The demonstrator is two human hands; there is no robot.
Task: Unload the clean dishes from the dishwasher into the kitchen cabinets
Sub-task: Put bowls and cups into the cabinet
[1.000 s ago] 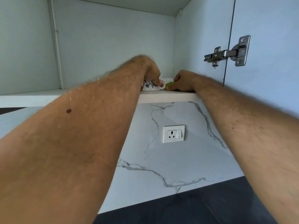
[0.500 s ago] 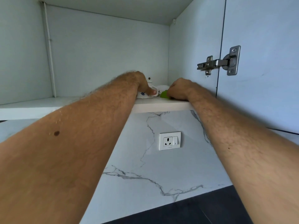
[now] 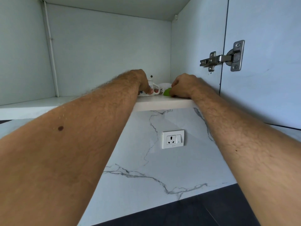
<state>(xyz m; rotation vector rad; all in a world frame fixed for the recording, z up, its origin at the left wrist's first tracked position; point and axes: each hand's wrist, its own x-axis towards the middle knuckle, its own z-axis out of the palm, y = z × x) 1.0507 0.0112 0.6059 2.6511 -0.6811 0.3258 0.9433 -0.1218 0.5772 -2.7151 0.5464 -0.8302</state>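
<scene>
Both my arms reach up into an open wall cabinet. My left hand [image 3: 143,82] grips a white floral cup [image 3: 154,88] that stands on the shelf [image 3: 162,103]; my fingers curl over its rim. Just to the right, my right hand [image 3: 182,86] curls round a green item [image 3: 167,92], which also rests on the shelf. Behind them sits another white floral dish [image 3: 164,86], partly hidden by my hands.
The cabinet's open door [image 3: 263,62] with a metal hinge [image 3: 223,57] stands to the right. The shelf's left part [image 3: 40,105] is bare. Below hang a marble backsplash [image 3: 146,160] with a wall socket [image 3: 173,139] and a dark counter [image 3: 187,212].
The view has tilted up, so the shelf and hands sit lower in the frame. Both hands have stayed on the cup and the green item at the shelf's right end.
</scene>
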